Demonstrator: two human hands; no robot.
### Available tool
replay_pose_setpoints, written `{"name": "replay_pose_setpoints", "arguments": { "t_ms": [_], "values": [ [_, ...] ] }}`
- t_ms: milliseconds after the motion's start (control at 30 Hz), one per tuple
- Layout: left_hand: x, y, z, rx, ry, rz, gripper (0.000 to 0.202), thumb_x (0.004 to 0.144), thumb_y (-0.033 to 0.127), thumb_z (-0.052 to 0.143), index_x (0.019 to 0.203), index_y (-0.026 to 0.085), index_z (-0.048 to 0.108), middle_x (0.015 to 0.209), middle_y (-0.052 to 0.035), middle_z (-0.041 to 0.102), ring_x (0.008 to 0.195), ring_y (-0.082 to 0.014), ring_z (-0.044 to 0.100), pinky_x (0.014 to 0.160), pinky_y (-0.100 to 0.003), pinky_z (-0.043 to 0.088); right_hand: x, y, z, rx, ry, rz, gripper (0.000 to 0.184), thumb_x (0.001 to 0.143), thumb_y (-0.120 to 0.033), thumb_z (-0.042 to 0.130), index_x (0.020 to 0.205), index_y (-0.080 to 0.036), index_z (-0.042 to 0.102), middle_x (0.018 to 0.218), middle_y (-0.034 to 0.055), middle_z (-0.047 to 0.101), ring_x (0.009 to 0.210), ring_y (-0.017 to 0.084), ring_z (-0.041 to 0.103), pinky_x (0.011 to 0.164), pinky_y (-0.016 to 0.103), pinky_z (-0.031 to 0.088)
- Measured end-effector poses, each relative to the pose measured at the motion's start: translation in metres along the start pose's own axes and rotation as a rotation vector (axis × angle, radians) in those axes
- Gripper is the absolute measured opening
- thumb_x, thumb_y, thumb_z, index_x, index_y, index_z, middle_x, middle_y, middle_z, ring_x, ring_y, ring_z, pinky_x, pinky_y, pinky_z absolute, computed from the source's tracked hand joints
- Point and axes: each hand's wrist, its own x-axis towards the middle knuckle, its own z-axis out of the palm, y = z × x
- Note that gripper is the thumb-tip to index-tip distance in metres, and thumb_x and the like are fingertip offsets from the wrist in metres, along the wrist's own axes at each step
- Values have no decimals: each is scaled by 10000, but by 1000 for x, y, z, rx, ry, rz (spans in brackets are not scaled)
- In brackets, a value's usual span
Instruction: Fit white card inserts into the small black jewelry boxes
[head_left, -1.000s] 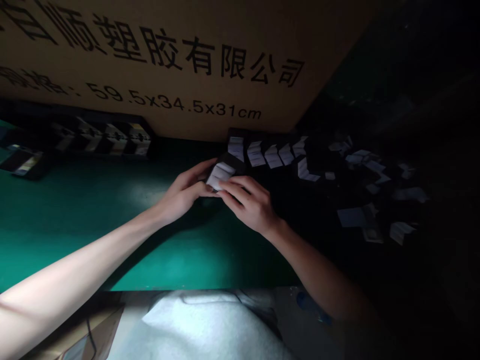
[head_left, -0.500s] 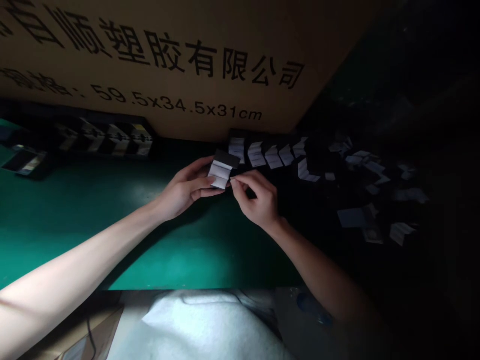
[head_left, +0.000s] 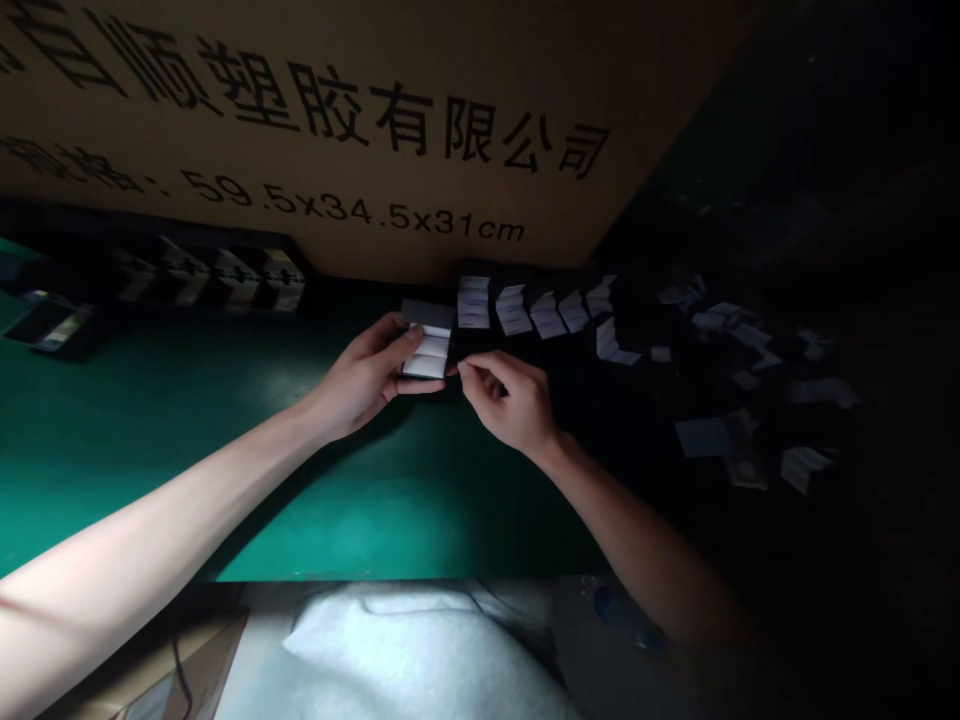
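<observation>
My left hand is closed around a small dark flat case, held above the green table. A white folded paper with crosswise creases lies on the case, and my left thumb presses on its upper left part. Just to the right, my right hand has thumb and forefinger pinched together near the case's lower right corner. Whether anything sits in that pinch is too small to make out. Several creased white leaflets stand in a row behind my hands.
A large printed cardboard box walls off the back of the green table. At the left stands a dark tray of open cases, with another open case before it. Scattered papers lie in shadow at the right.
My left hand has shifted the case slightly left and turned it straighter. The left thumb has moved from the paper's lower edge to its upper part. My right hand stays pinched nearby, slightly lower.
</observation>
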Motion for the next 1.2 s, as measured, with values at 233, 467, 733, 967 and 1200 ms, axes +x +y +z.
{"name": "replay_pose_setpoints", "arguments": {
  "t_ms": [233, 467, 733, 967, 1200],
  "values": [
    [-1, 0, 1, 42, 16, 25, 376, 825, 373, 863, 1055, 181, 635, 1013, -58, 770, 881, -216, 794, 724, -280, 700, 0, 0, 1, -8, 14, -17, 190, 1007, -268, 582, 901, -182, 713, 744, 5, 738, 532, 61, 563, 523, 183, 446],
    [-1, 2, -1, 38, -20, 34, 424, 775, 374, 910, 1015, 186, 615, 1003, -33, 754, 906, -189, 777, 730, -248, 673, -2, 1, 2, -10, 41, -6, 175, 993, -258, 605, 892, -180, 725, 652, -26, 685, 487, 54, 533, 500, 185, 405],
    [-1, 3, -3, 148, -44, 41, 459, 690, 349, 968, 937, 199, 612, 866, -36, 758, 807, -211, 758, 616, -263, 590, 0, 2, 2, -53, 30, 15, 196, 994, -289, 595, 883, -190, 723, 604, -39, 647, 475, 54, 530, 497, 176, 411],
    [2, -1, -11, 215, -23, 71, 488, 691, 422, 958, 934, 160, 626, 863, -71, 759, 776, -197, 727, 628, -270, 566, 2, 1, 2, -100, -2, -109, 142, 1000, -222, 609, 902, -188, 707, 555, -62, 607, 437, 51, 514, 473, 190, 385],
    [8, -7, -11, 172, -37, 162, 453, 865, 476, 812, 1138, 186, 595, 1037, -79, 743, 926, -213, 742, 709, -278, 596, 3, -2, 2, -189, -15, -194, 102, 973, -158, 635, 891, -194, 685, 527, -74, 592, 416, 54, 515, 476, 199, 397]
  ]
}}
